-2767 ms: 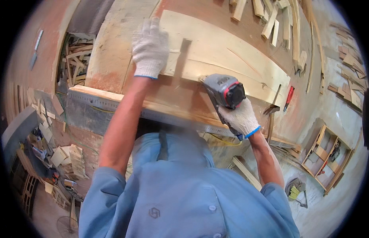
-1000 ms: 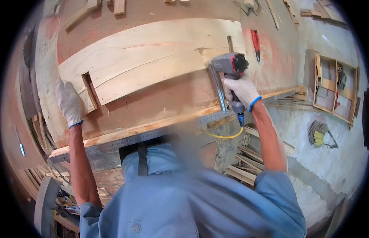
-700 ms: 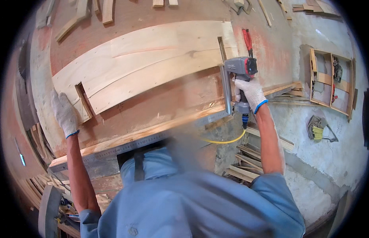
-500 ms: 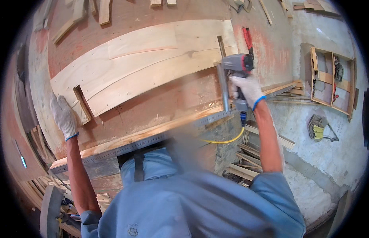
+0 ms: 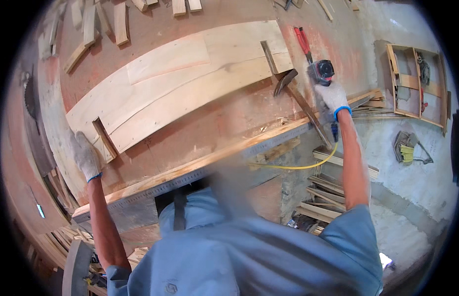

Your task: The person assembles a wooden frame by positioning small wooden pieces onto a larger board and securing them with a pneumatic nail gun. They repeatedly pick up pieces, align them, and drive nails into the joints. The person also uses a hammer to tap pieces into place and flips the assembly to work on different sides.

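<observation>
My right hand (image 5: 332,95), in a white knit glove with a blue cuff, grips a nail gun (image 5: 320,72). The nail gun is off the right end of a curved plywood panel (image 5: 190,79), and a yellow air hose (image 5: 308,166) trails from its handle. My left hand (image 5: 85,155), gloved alike, rests with fingers stretched out by the panel's left end, close to a wood strip (image 5: 105,141) set in a slot. A second strip (image 5: 269,57) sits in a slot at the panel's right. Between panel and nail gun lies a hammer (image 5: 306,106), head on the workbench.
Red-handled pliers (image 5: 302,40) lie beyond the nail gun. Several wood offcuts (image 5: 121,23) are spread along the bench's far side. A metal ruler strip (image 5: 190,177) runs along the near edge. On the floor at right are a wooden frame (image 5: 412,81) and stacked slats (image 5: 323,197).
My right hand has carried the nail gun to the right, away from the panel's right slot, which uncovers the hammer. My left hand stays by the panel's left end.
</observation>
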Available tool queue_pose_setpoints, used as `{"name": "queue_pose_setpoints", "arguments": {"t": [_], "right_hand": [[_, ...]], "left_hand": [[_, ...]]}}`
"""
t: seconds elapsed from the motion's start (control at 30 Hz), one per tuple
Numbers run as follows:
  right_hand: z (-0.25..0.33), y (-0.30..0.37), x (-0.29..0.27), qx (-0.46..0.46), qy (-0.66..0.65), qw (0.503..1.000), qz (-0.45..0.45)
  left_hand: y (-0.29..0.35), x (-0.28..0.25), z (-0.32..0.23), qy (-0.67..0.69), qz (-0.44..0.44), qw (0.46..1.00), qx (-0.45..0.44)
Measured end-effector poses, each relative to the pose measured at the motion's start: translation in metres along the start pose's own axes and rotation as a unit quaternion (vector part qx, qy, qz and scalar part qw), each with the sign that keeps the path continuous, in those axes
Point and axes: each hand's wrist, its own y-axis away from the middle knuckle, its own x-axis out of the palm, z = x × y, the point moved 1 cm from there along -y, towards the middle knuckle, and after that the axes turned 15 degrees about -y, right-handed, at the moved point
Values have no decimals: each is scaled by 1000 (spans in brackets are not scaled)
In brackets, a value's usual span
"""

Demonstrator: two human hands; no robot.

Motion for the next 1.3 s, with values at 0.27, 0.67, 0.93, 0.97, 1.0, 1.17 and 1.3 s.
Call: {"name": "queue_pose_setpoints", "arguments": {"t": [0.27,0.67,0.93,0.97,1.0,1.17,1.3], "right_hand": [[-77,15,39,-85,128,983,-104],[-101,76,78,-85,279,945,-146],[-71,84,90,-81,255,963,-19],[-68,87,95,-60,222,973,-23],[-66,89,99,-39,188,981,-28],[-65,94,112,7,108,994,-28],[-60,103,108,18,65,998,7]], "left_hand": [[5,-10,-9,-26,-4,1000,-9],[111,-3,-212,-98,57,899,424],[81,27,-234,-154,59,852,497],[75,28,-235,-153,51,851,499],[68,29,-236,-152,44,851,501],[44,25,-244,-129,54,833,535],[34,21,-250,-147,68,818,551]]}}
